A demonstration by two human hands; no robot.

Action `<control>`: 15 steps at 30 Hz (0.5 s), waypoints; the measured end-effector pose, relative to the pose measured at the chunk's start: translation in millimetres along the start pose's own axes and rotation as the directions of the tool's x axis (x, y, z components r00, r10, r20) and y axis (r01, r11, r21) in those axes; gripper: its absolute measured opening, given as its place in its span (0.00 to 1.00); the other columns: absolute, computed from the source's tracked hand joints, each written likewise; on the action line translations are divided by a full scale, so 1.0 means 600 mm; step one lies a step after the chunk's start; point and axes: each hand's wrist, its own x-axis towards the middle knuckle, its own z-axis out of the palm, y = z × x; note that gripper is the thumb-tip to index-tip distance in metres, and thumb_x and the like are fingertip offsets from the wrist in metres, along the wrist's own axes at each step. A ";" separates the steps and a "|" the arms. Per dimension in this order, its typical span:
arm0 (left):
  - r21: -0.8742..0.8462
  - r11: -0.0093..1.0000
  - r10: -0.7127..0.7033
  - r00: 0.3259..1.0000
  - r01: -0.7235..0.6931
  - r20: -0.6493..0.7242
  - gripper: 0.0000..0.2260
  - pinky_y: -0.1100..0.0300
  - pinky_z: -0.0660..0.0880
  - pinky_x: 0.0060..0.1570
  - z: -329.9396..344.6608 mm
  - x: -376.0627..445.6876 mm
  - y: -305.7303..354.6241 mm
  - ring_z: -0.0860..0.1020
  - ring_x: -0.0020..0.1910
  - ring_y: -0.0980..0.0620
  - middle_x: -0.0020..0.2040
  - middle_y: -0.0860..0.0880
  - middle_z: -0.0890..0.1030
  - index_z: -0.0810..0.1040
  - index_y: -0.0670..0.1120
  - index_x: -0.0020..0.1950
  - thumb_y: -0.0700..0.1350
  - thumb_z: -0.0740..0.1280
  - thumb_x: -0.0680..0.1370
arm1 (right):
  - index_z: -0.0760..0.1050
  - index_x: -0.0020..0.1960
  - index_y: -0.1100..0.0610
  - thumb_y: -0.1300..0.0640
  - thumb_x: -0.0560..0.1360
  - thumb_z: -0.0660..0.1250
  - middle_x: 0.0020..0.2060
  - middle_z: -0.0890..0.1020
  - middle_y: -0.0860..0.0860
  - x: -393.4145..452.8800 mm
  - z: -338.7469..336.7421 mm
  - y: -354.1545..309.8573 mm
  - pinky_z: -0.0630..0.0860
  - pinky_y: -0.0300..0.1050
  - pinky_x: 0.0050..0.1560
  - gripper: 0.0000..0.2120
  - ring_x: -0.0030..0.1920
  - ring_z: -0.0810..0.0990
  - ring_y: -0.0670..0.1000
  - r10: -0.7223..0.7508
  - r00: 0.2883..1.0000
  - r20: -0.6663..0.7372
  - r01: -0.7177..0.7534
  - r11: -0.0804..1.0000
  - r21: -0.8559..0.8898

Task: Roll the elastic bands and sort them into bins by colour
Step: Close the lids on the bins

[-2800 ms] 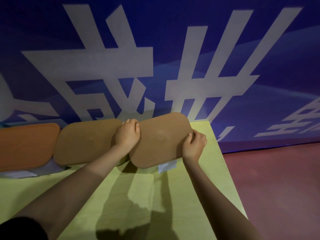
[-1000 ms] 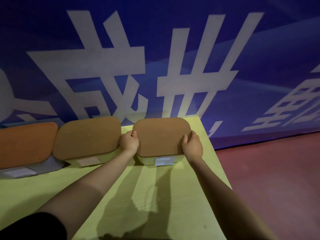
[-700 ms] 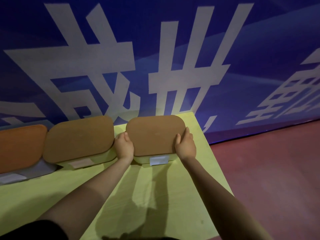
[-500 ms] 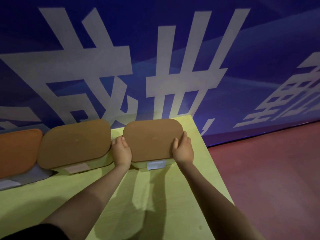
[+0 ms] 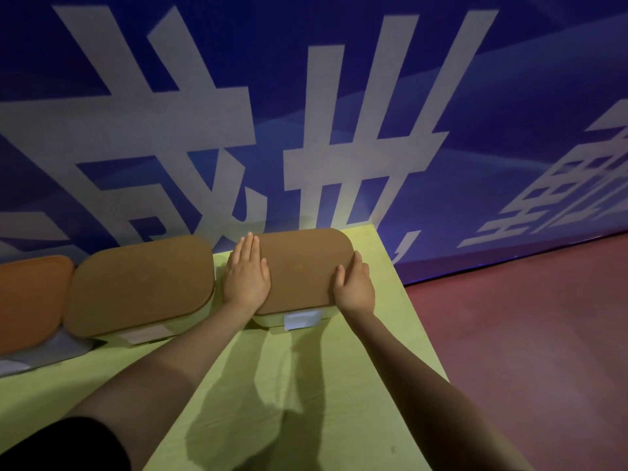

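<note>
Three lidded bins stand in a row at the back of the yellow-green table. The right bin is pale with a white label and carries a brown lid. My left hand lies flat on the lid's left edge, fingers straight. My right hand rests against the lid's right edge, thumb on top and fingers down the side. The middle bin's brown lid and the left bin's orange lid are both on. No elastic bands are visible.
A blue banner wall with large white characters rises right behind the bins. The table's right edge drops to a reddish floor. A grey sheet lies under the left bin.
The brown lid was tilted up off the right bin and now lies flat on it. My left hand has gone from gripping the lid's edge to lying flat on it.
</note>
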 end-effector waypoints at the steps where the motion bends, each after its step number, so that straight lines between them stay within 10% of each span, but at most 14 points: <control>1: -0.002 1.000 0.000 1.000 0.000 -0.008 0.24 0.55 0.53 0.75 0.000 0.001 0.000 0.49 0.78 0.51 0.79 0.48 0.53 0.52 0.43 0.78 0.47 0.49 0.83 | 0.57 0.75 0.57 0.49 0.81 0.54 0.63 0.72 0.57 0.001 0.001 0.001 0.75 0.51 0.55 0.26 0.56 0.77 0.59 -0.002 1.000 -0.007 0.002 1.000 0.006; 15: 0.154 0.988 -0.012 0.993 -0.005 0.114 0.24 0.53 0.46 0.76 -0.029 0.047 -0.039 0.51 0.78 0.48 0.79 0.45 0.52 0.51 0.41 0.78 0.47 0.49 0.83 | 0.58 0.75 0.58 0.50 0.81 0.54 0.62 0.73 0.58 0.020 0.042 -0.051 0.74 0.57 0.58 0.25 0.57 0.77 0.60 0.001 1.000 -0.020 0.000 0.998 0.063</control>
